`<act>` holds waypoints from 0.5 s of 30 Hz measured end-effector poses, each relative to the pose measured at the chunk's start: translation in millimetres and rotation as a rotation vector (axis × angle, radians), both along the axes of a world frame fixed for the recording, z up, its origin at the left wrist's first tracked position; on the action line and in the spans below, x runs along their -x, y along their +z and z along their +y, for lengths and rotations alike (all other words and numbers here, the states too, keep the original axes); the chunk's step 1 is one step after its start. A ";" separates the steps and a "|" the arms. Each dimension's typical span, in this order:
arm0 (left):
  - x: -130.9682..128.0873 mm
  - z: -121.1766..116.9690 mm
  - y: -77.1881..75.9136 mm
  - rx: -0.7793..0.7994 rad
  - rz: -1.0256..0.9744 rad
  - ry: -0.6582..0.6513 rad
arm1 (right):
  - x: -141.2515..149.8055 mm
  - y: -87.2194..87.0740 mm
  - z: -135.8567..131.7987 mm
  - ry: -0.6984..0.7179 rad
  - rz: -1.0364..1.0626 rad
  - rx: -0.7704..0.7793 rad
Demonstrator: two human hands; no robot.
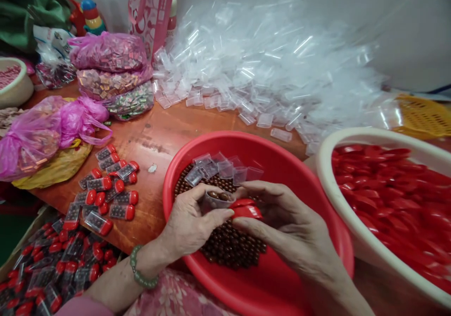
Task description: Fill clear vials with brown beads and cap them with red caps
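The left hand (190, 224) grips the clear container (208, 205) and the right hand (298, 217) pinches the red cap (247, 210) above the red basin (282, 288). Both are likely light, stiff, slippery; hold sides below rim.

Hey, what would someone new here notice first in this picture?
Probably the big red basin of brown balls, front and center. Over it, the left hand holds a clear container and the right hand a red cap. Beyond the basin rises a large heap of clear containers.
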State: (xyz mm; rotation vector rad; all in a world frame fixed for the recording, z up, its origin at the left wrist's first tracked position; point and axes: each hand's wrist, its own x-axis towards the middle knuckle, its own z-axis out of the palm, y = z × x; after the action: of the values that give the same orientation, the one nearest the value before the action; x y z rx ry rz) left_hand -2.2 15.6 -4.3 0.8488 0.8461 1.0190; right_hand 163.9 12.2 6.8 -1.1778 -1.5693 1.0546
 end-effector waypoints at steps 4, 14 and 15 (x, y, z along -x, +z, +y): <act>0.5 -0.1 0.9 -0.014 0.007 -0.025 | -1.7 1.1 -1.7 0.011 -0.021 0.004; 4.0 0.4 1.7 -0.048 0.122 -0.131 | -7.8 11.8 3.2 -0.138 0.187 0.083; 4.5 -0.3 2.1 -0.032 0.113 -0.155 | -6.5 14.3 3.5 -0.128 0.176 0.057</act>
State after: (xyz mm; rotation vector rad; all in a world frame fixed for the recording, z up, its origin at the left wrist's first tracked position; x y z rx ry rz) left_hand -6.7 15.3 -2.2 0.9905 0.8469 0.8568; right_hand 170.4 15.7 21.1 -1.1738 -1.3192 1.0935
